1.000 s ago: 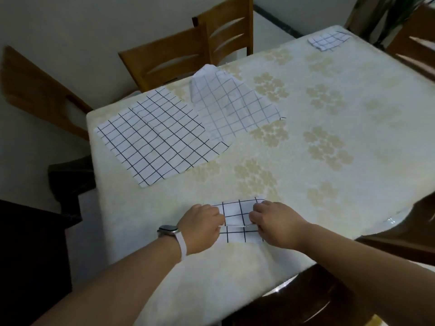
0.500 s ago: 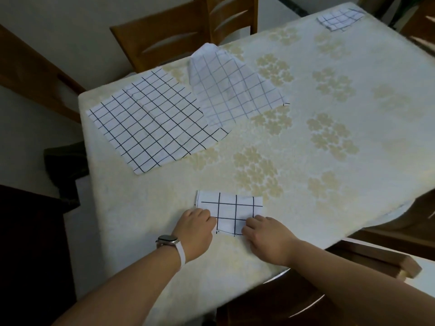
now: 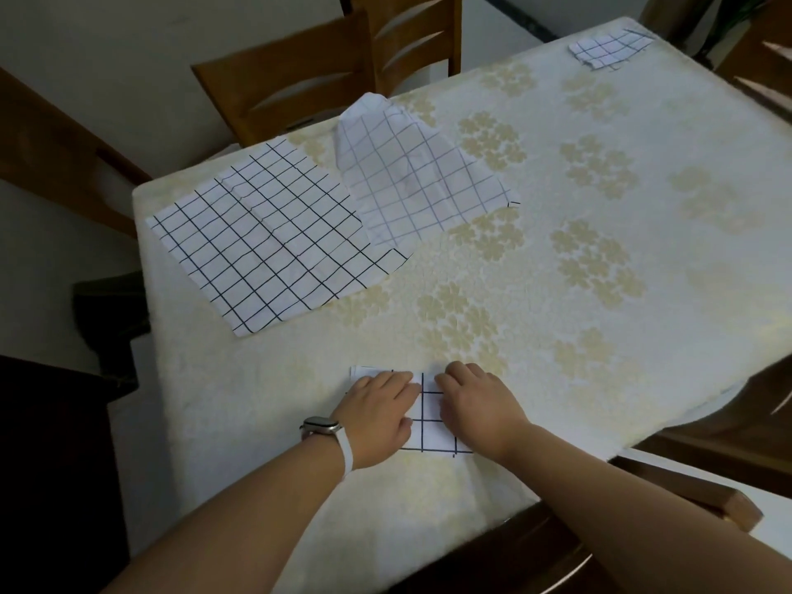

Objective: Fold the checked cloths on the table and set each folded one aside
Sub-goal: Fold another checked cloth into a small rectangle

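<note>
Cream flower-patterned worktop. Small folded black-checked white cloth lies nearer you than large spread checked cloth, and rightward. Your left hand and right hand press flat on it side by side, gripping nothing. Cloth directly beneath both; neither hand nearer.

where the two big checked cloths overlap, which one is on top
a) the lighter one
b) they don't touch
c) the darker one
a: the light cloth covers the right edge of the dark cloth, and a corner of the dark one peeks out from under it.
</note>
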{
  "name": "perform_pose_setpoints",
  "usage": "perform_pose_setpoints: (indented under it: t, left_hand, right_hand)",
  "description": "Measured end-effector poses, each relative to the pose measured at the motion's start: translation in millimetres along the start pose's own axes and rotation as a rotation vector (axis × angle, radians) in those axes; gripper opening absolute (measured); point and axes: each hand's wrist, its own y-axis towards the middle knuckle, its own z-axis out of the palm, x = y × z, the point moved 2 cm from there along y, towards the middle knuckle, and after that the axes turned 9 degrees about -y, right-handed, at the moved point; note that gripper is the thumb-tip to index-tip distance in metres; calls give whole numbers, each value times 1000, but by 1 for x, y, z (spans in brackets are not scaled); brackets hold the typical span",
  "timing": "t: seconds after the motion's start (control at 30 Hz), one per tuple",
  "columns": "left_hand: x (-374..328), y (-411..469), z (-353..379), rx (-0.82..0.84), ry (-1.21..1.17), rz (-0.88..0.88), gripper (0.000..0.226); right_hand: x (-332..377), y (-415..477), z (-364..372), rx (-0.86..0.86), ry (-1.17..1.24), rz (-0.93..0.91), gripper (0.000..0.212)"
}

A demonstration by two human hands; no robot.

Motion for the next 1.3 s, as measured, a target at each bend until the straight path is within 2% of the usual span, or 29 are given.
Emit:
perform_pose_setpoints:
  t: [0.07, 0.13, 0.3, 0.4, 0.6, 0.83, 0.97, 1.07, 1.17, 1.3]
  left_hand:
    - [1, 2, 4, 37, 33, 15, 49]
    - [4, 2, 6, 53, 73, 19, 51]
    - [13, 1, 7, 110, 120, -13, 60]
    - [19, 2, 4, 122, 105, -26, 61]
    - [21, 26, -17, 115, 97, -6, 52]
    - [30, 54, -38, 292, 87, -164, 40]
    - [32, 54, -45, 354, 53, -218, 28]
    - [39, 43, -46, 332, -156, -292, 10]
    - [48, 27, -41, 212, -563, -461, 9]
    - [49, 9, -35, -3, -995, -647, 15]
  right_hand:
    - [-1, -2, 4, 48, -28, -12, 17]
    - [-3, -5, 7, 92, -61, -17, 28]
    - [0, -16, 12, 96, -76, 19, 42]
    - [0, -16, 10, 99, -27, 80, 40]
    - [-3, -2, -5, 254, 88, 265, 59]
    - [-8, 22, -12, 414, 110, 333, 50]
    - [-11, 23, -12, 434, 249, 304, 17]
    - [-15, 16, -10, 416, 500, 350, 14]
    - [-19, 5, -11, 329, 736, 497, 13]
    - [-20, -9, -6, 225, 1119, 727, 11]
